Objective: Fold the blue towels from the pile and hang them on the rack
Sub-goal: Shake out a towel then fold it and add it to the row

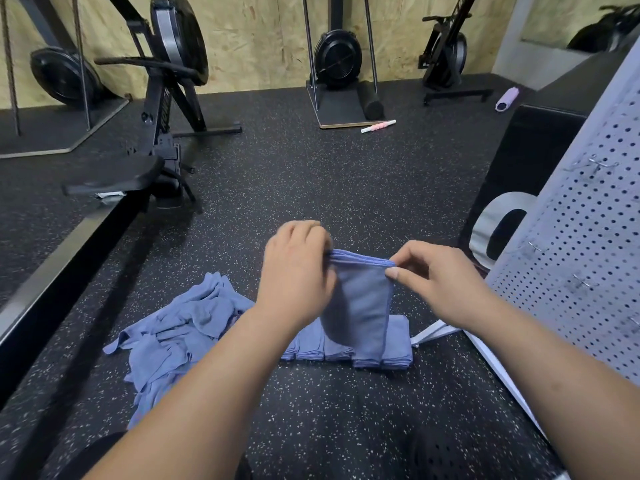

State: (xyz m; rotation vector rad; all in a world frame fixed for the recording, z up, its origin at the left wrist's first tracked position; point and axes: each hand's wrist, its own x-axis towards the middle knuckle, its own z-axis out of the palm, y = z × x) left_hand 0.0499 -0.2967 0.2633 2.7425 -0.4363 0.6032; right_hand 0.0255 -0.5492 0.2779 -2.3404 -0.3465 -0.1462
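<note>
**Folded blue towel held up by both hands above the floor**

At the far left a black rowing machine (162,109) stands on the speckled black rubber floor (311,168), its rail running toward the near left edge. To its right, on the floor in front of the person, lies the loose pile of blue towels (173,334), crumpled and unfolded.

Just right of the pile, the left hand (298,275) is raised, its fingers (308,233) curled over and gripping the top left corner of a folded blue towel (360,306). The towel hangs straight down in a narrow strip, clear of the rack, its lower end in front of a row of folded towels (398,337) that lie side by side on the floor, touching one another.

The right hand (440,282) holds the towel's top right corner, pinched between thumb and forefinger, with the other fingers bent loosely behind.

At the right edge the white perforated rack (588,258) leans up from the floor, with small metal hooks (602,164) set in its holes. Behind it stands a black box (519,161).
</note>
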